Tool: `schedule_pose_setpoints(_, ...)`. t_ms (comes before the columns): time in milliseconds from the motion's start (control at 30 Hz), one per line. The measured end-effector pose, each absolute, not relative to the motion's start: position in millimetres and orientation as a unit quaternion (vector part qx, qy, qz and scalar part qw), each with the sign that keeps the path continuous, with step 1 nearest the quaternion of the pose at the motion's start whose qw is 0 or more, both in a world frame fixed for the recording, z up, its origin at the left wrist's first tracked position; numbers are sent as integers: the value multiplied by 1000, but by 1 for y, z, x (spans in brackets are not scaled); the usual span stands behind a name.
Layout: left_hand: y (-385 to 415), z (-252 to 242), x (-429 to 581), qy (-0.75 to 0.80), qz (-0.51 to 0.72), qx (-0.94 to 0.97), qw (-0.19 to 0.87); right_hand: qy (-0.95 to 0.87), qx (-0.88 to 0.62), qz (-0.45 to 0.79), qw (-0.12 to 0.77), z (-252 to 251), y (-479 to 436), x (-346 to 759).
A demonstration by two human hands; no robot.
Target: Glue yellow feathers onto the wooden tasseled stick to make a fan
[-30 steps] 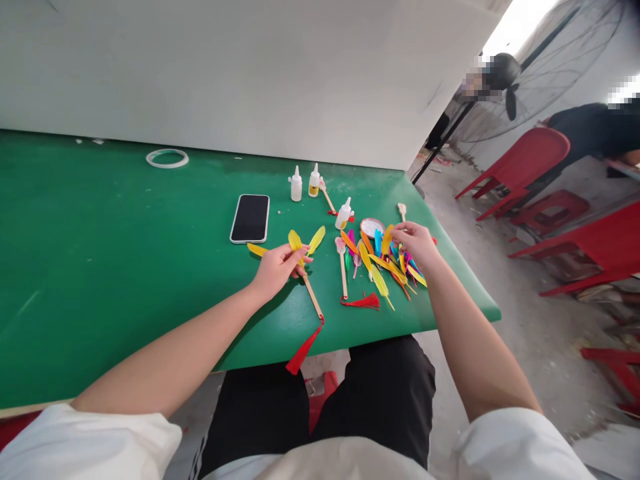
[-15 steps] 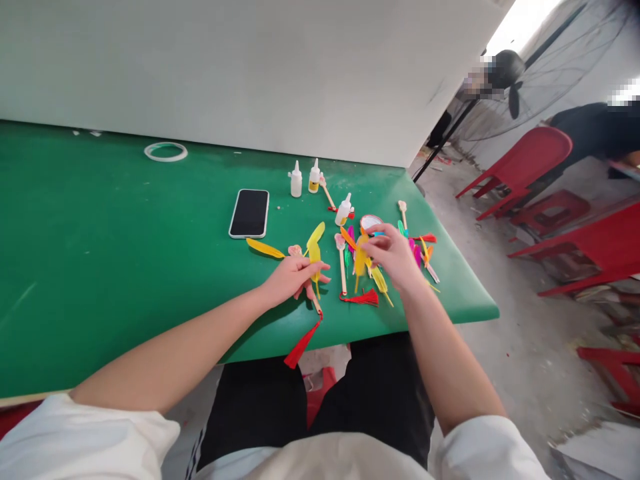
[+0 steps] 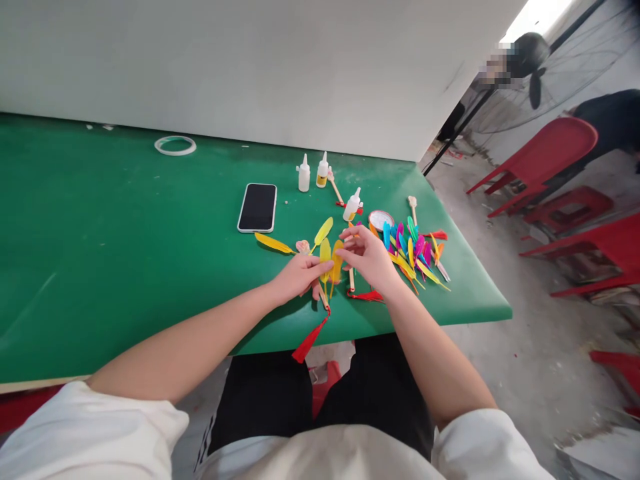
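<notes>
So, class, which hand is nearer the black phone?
Left. The left hand lies in front of the phone, slightly to its right; the right hand is farther right, beside the loose feathers.

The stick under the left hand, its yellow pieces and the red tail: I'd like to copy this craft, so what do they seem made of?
Stick: pale tan and matt, likely wood or bamboo. Yellow pieces: probably dyed feathers, judging by the pointed leaf shape and soft edges. Red tail: looks like a thread tassel, limp and tapering.
</notes>
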State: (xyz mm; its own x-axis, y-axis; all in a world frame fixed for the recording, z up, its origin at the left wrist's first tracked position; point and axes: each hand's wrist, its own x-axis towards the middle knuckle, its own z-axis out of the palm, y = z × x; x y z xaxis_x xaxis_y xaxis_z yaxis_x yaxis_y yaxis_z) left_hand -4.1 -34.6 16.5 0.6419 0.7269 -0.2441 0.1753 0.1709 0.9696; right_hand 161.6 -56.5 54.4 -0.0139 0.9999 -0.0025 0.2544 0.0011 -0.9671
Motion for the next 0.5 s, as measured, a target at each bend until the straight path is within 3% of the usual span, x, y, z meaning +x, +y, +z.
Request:
schedule_pose_setpoints(333,-36,20,-3,376,213,599,675,-566,-556,434,427,51,-59,158)
schedule_pose_setpoints(500,-35,20,-4,379,210,584,687,-572,-607,336,438,55,-45,204)
